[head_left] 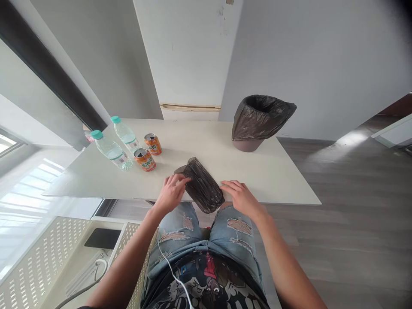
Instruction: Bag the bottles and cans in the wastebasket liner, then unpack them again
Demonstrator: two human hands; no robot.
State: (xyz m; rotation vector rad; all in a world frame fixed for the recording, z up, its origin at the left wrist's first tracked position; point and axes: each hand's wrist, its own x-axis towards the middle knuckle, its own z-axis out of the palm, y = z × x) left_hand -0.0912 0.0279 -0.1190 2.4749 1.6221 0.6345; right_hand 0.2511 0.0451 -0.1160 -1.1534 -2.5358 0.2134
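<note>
A black plastic garbage bag (203,185), folded into a long strip, lies at the table's front edge, its near end reaching over that edge. My left hand (172,192) is at the bag's left side, thumb and index finger closed on the thin plastic; the exact grip is partly hidden. On the other side, my right hand (240,195) has its fingers stretched out, with the fingertips close to or touching the bag's right edge. I see nothing held in that hand.
Two clear bottles (111,150) (126,134) with green caps and two orange soda cans (144,159) (153,144) stand on the table's left side. At the back right is a bin (248,145) lined with a black bag (257,122). A perforated cart holding a phone (102,238) is at lower left.
</note>
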